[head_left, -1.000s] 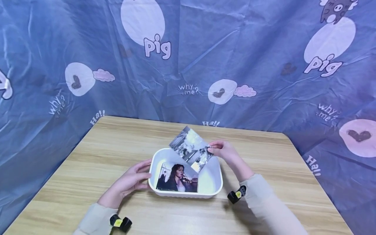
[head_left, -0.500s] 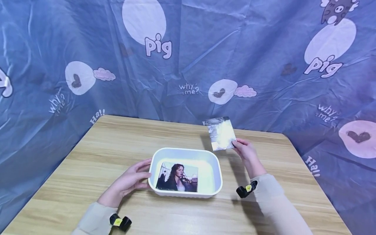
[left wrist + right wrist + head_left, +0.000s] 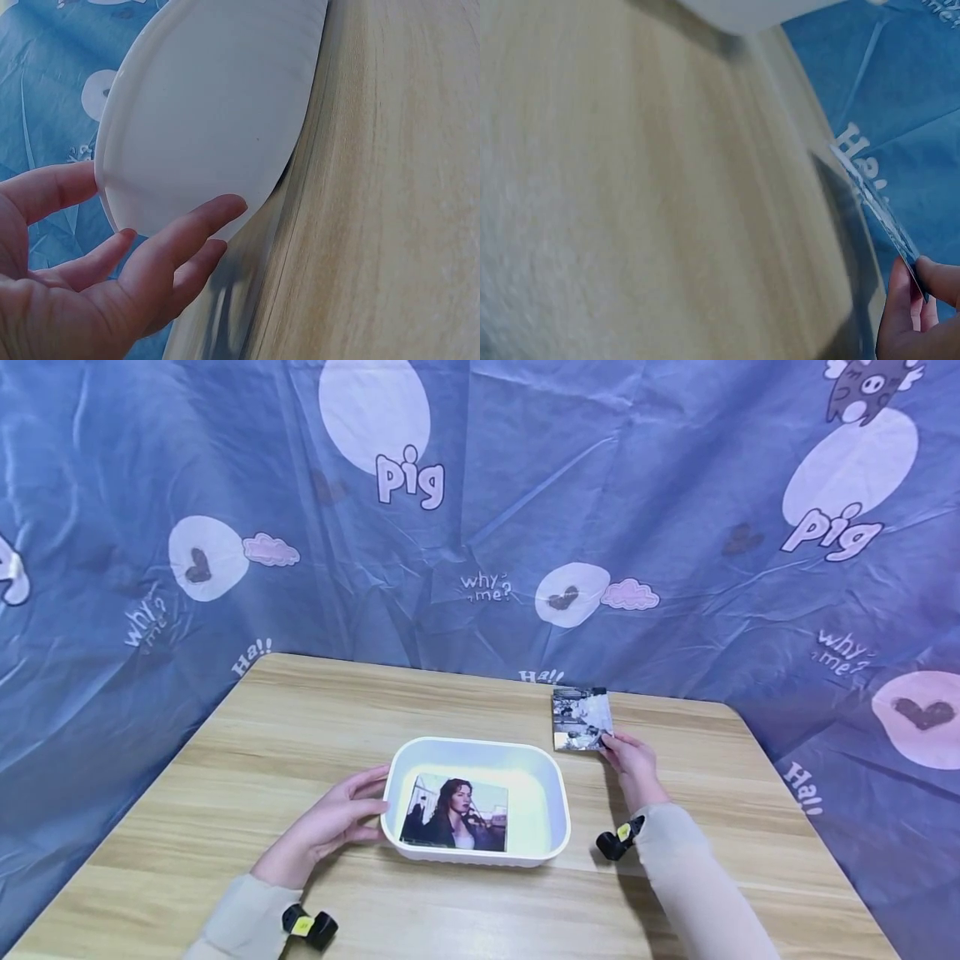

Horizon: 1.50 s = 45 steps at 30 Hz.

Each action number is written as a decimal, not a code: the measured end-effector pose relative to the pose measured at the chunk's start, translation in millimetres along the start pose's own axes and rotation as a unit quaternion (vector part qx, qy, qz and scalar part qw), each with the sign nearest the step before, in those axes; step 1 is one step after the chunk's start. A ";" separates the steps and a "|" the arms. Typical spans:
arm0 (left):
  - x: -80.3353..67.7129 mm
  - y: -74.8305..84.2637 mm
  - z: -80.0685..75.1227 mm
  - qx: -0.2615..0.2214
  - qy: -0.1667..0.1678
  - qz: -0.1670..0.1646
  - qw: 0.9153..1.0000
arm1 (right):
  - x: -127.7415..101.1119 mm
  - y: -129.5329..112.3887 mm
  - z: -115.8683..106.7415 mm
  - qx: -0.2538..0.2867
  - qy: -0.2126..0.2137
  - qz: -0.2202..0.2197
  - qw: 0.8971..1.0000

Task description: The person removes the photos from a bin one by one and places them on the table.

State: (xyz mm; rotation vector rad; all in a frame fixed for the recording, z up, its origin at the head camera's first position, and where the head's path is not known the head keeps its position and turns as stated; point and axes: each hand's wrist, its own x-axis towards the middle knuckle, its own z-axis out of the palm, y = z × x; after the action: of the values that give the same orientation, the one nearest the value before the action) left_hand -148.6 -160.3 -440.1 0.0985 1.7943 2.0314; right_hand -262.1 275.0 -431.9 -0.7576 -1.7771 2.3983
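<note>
My right hand point(image 3: 632, 766) pinches a black-and-white photo card point(image 3: 581, 718) by its near right corner, beyond the box's far right corner. The right wrist view shows the card point(image 3: 877, 210) nearly edge-on, tilted above the tabletop with its shadow beside it; thumb and fingers grip its lower end. A white rectangular box point(image 3: 525, 857) with rounded corners stands in the middle of the table. Inside it, to the left, lies a colour photo point(image 3: 457, 818) of a person with dark hair. My left hand point(image 3: 341, 814) rests loosely spread fingers against the box's left side point(image 3: 202, 112).
The wooden table point(image 3: 247, 760) extends around the box on all sides. Behind it hangs a blue printed curtain point(image 3: 495, 510). A black wrist camera point(image 3: 309, 928) is strapped to the left sleeve, another wrist camera point(image 3: 620, 838) to the right one.
My right hand has carried the black-and-white card from over the box to the right and away, then lowered it toward the table. The left hand stays at the box.
</note>
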 end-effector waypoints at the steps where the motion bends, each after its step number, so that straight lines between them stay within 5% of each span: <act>1: -0.1 -0.4 -0.1 0.000 0.000 -0.001 1.000 | 2.9 2.1 0.1 -0.007 0.010 -0.007 1.000; 13: 0.7 -2.2 -0.3 0.004 0.005 -0.002 1.000 | 19.6 14.2 5.8 -0.125 0.085 -0.034 0.988; 20: 1.2 -2.7 -0.3 0.004 0.006 -0.001 1.000 | 11.1 13.2 2.8 -0.282 0.096 -0.069 0.952; 24: 1.8 -3.5 -0.7 0.002 0.003 0.000 1.000 | 3.4 10.5 2.0 -0.300 0.073 -0.077 0.948; 33: 2.0 -3.9 -1.3 0.000 -0.004 0.003 1.000 | -16.4 -13.5 9.8 -0.254 -0.020 -0.100 0.962; 45: 2.8 -4.7 -1.8 0.002 -0.010 0.009 1.000 | -55.2 -13.7 40.2 -0.252 -0.221 -0.193 0.922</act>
State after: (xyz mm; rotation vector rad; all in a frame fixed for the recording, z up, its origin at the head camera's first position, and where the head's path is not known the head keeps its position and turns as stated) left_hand -150.5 -160.7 -445.5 0.1371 1.7923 2.0323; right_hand -233.6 225.8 -391.6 0.1549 -2.4742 1.9640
